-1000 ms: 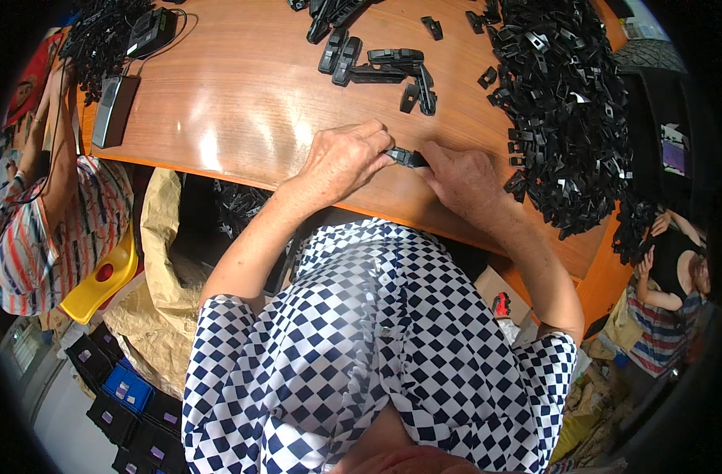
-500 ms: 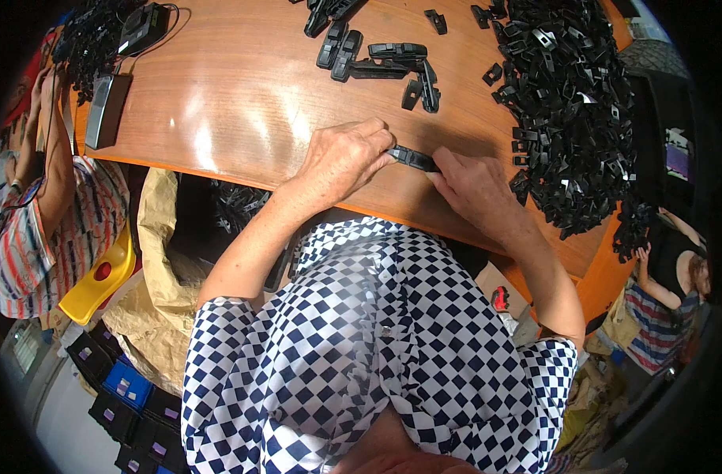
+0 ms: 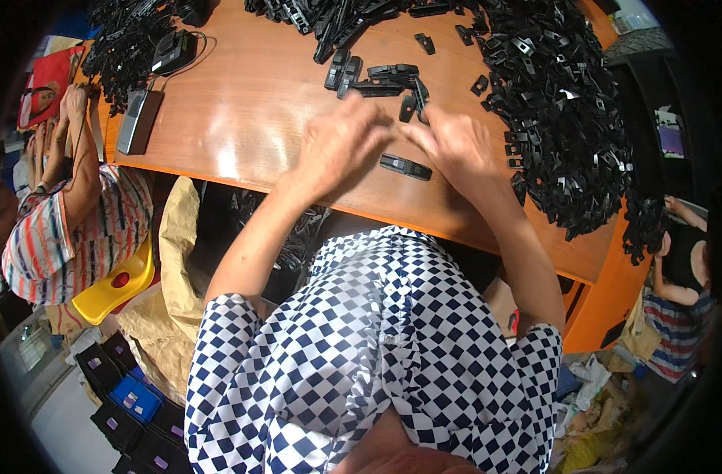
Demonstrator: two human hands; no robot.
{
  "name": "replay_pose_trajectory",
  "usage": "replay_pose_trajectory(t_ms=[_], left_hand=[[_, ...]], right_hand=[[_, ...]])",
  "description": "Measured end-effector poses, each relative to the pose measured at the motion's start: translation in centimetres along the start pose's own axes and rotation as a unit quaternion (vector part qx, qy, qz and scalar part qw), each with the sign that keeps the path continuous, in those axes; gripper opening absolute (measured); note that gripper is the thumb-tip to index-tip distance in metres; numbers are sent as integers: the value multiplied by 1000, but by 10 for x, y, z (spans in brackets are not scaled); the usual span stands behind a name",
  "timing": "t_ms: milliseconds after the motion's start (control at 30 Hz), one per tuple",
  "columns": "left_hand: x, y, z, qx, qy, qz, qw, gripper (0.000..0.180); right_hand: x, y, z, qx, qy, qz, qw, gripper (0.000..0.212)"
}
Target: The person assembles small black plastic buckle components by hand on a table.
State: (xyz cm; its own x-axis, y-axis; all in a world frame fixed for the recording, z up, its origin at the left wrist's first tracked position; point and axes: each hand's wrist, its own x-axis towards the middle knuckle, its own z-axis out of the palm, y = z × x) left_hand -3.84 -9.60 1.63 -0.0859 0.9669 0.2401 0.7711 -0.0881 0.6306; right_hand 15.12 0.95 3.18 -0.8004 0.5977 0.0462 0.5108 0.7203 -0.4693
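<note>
A long black plastic clip-like part [image 3: 406, 167] lies flat on the wooden table, near its front edge and apart from both hands. Beyond it to the left, my left hand [image 3: 345, 142] hovers, its fingers smeared by motion. My right hand [image 3: 456, 146] is over the table to the right of the part, thumb and forefinger apart, with nothing seen between them. Its fingertips are close to a small group of similar black parts [image 3: 392, 71]; whether they touch one is unclear. Two more such parts [image 3: 344, 73] lie side by side beyond my left hand.
A big heap of small black pieces [image 3: 562, 118] covers the table's right side. More long black parts [image 3: 345, 24] lie at the far edge. At left stand a grey box-shaped device [image 3: 140, 121] and a black one [image 3: 174, 52] with a cord. People sit at both sides.
The long black part has left my fingers and now rests on the table. Both hands have moved away from it, farther over the table. The view has shifted slightly.
</note>
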Motion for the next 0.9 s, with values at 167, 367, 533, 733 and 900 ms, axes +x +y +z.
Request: replay_pose_trajectory(t_ms=[167, 367, 533, 733, 900], left_hand=[[34, -25, 8, 183, 38, 46, 981, 24], [-2, -4, 20, 169, -1, 99, 981, 16], [-14, 9, 23, 119, 24, 4, 993, 19], [-23, 18, 24, 27, -1, -50, 998, 14], [-8, 8, 16, 7, -65, 30, 997, 27]], right_hand=[[37, 3, 16, -174, 62, 22, 983, 34], [33, 2, 15, -181, 34, 19, 983, 14], [20, 11, 16, -98, 64, 2, 993, 14], [22, 16, 18, -99, 86, -7, 991, 14], [22, 29, 18, -94, 84, -17, 992, 17]])
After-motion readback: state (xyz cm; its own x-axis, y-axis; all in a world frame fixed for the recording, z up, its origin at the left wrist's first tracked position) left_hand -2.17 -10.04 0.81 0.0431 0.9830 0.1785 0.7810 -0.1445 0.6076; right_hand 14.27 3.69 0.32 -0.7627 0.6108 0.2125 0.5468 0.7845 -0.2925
